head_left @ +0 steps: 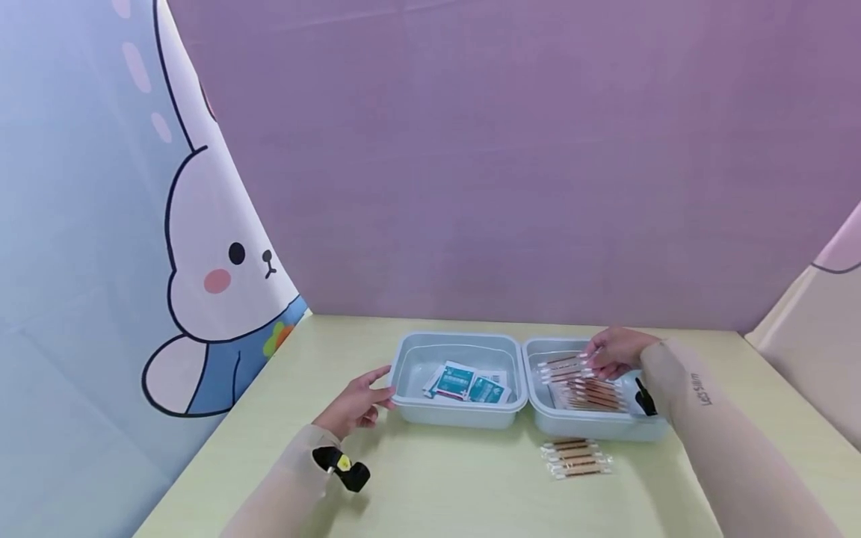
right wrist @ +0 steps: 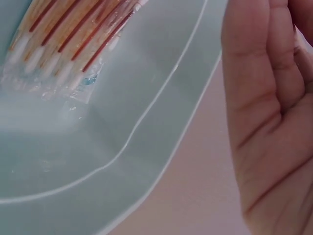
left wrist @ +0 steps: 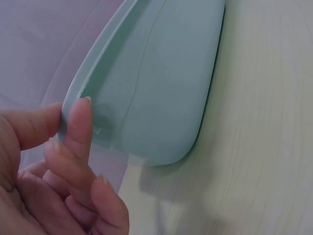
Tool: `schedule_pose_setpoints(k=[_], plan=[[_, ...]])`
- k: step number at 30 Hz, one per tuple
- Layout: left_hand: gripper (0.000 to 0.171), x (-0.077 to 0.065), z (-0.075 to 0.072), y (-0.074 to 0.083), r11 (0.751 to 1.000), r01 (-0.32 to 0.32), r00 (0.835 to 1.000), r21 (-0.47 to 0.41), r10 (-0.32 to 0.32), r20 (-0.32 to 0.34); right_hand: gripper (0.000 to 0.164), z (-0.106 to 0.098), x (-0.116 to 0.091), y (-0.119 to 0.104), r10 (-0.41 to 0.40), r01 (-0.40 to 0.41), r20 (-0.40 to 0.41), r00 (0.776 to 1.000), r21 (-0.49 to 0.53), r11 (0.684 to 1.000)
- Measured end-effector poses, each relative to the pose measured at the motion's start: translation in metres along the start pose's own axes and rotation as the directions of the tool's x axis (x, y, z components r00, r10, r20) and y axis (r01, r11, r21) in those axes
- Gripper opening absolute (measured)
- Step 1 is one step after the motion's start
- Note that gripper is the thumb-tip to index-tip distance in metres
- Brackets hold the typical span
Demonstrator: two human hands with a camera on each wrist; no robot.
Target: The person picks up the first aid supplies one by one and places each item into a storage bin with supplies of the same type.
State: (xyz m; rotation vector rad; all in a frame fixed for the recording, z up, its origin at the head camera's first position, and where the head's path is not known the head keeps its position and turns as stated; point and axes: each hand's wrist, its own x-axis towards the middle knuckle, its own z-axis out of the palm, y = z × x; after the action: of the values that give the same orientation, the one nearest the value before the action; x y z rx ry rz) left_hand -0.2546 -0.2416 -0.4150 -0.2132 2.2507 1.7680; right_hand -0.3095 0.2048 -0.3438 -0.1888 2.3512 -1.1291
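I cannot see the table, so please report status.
Left hand touches pale green plastic box. Right hand holds cotton swab packet above it. Nothing blocking.

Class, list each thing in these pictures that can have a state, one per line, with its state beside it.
Pale blue hinged plastic box: open, lying flat on the table.
Teal and white sachets: loose in the box's left half.
Packet of brown-stemmed cotton swabs: held over the right half.
Second swab packet: flat on the table.
Left hand: fingers touching the box's left rim.
Right hand: holding the packet.
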Motion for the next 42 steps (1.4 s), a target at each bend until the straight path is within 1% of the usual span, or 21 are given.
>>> schedule_pose_setpoints(k=[3, 6, 11, 13, 16, 19, 21, 23, 24, 27, 32, 37, 39, 42], plan=[[0.053, 0.001, 0.000, -0.001, 1.000, 0.001, 1.000, -0.008, -0.001, 0.004, 0.008, 0.003, 0.004, 0.002, 0.025, -0.025, -0.001, 1.000, -0.014, 1.000], [0.053, 0.001, 0.000, -0.002, 1.000, -0.002, 1.000, -0.019, 0.002, 0.009, 0.006, 0.005, 0.007, 0.003, 0.044, -0.044, 0.003, 0.999, -0.028, 0.999], [0.055, 0.003, -0.001, -0.002, 1.000, -0.015, 1.000, -0.018, 0.016, 0.026, 0.005, 0.007, 0.010, 0.005, 0.050, -0.050, 0.006, 0.999, -0.036, 0.998], [0.058, 0.003, -0.003, -0.002, 0.999, -0.030, 0.998, -0.019, 0.031, 0.051, 0.004, 0.008, 0.011, 0.006, 0.036, -0.036, 0.002, 0.999, -0.070, 0.997], [0.060, 0.001, -0.004, -0.003, 0.998, -0.057, 0.995, -0.026, 0.059, 0.082, 0.006, 0.008, 0.012, 0.004, 0.020, -0.026, -0.044, 0.999, -0.147, 0.989], [0.061, 0.000, -0.005, -0.002, 0.997, -0.060, 0.992, -0.042, 0.064, 0.106, 0.012, 0.007, 0.014, 0.001, 0.003, -0.024, -0.100, 0.995, -0.215, 0.976], [0.058, 0.001, -0.004, -0.002, 0.998, -0.043, 0.995, -0.040, 0.046, 0.087, 0.016, 0.007, 0.014, -0.001, 0.004, -0.034, -0.130, 0.992, -0.231, 0.972], [0.057, 0.002, -0.003, -0.002, 0.999, -0.028, 0.997, -0.039, 0.031, 0.074, 0.019, 0.007, 0.014, -0.003, -0.004, -0.030, -0.141, 0.990, -0.237, 0.971], [0.056, 0.003, -0.001, -0.002, 0.999, -0.020, 0.998, -0.037, 0.022, 0.057, 0.020, 0.008, 0.014, -0.004, -0.011, -0.023, -0.142, 0.990, -0.239, 0.971], [0.055, 0.003, 0.000, -0.001, 0.999, -0.012, 0.999, -0.030, 0.013, 0.036, 0.024, 0.009, 0.011, -0.007, -0.044, 0.011, -0.130, 0.990, -0.246, 0.969], [0.055, 0.003, 0.003, 0.001, 1.000, 0.000, 1.000, -0.015, 0.000, 0.018, 0.025, 0.009, -0.002, -0.010, -0.143, 0.121, -0.073, 0.987, -0.250, 0.961], [0.055, 0.007, 0.006, 0.000, 1.000, 0.007, 1.000, 0.000, -0.007, 0.008, 0.026, 0.013, -0.016, -0.015, -0.236, 0.228, -0.005, 0.972, -0.236, 0.945], [0.055, 0.007, 0.007, 0.000, 1.000, 0.007, 1.000, 0.000, -0.007, 0.006, 0.026, 0.016, -0.021, -0.018, -0.262, 0.258, 0.015, 0.965, -0.241, 0.936], [0.054, 0.007, 0.008, 0.000, 1.000, 0.012, 1.000, -0.001, -0.012, 0.001, 0.026, 0.023, -0.029, -0.024, -0.277, 0.276, 0.033, 0.960, -0.257, 0.926]])
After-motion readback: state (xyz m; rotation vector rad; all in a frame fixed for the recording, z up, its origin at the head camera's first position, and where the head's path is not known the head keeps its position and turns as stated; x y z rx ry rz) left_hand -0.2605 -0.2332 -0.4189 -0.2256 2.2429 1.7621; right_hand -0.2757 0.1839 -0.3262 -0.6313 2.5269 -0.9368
